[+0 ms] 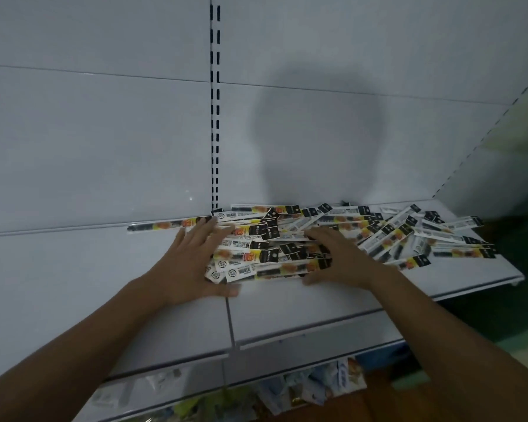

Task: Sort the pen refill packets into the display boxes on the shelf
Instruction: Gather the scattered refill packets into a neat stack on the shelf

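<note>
Between my hands the pen refill packets (265, 263) lie flat on the shelf (73, 284), long axes running left to right, barcode ends toward my left hand (192, 263). Both hands rest palm-down, fingers straight, bracketing the bundle and gripping nothing, though my right hand (339, 260) seems smeared at the fingertips. Farther right the heap fans out at angles, print unreadable.

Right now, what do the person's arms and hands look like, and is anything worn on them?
Both are bare. The left hand and right hand wear no gloves, and I see no rings. The left forearm and right forearm show no sleeves, watch or bracelet as far as the frame reaches. The light is dim, so small marks could be missed.
</note>
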The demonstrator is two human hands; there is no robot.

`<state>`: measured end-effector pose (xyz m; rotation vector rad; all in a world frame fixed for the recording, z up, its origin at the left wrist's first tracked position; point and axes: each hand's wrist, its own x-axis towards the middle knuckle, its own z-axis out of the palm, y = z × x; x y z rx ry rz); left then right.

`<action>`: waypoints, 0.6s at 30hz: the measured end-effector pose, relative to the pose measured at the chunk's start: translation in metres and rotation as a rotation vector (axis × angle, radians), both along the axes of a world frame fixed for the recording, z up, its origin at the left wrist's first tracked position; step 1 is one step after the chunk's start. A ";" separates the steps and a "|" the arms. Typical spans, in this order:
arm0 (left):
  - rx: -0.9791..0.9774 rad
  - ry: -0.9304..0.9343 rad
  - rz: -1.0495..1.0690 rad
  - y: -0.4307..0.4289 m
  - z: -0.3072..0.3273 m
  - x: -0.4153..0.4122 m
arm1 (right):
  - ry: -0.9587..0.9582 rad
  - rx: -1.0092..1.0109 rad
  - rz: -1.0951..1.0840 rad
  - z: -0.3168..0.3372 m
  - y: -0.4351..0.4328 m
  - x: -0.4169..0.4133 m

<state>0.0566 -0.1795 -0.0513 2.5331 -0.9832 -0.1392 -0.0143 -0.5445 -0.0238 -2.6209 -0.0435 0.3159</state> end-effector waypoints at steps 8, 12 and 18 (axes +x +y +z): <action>-0.274 0.049 -0.031 -0.032 -0.006 -0.001 | -0.278 0.153 -0.049 -0.026 0.035 0.010; -0.300 0.114 0.037 -0.017 -0.002 -0.001 | -0.154 0.214 -0.104 -0.012 0.032 -0.007; -0.191 0.012 0.077 -0.011 0.002 -0.017 | -0.338 -0.004 0.186 0.004 0.071 -0.040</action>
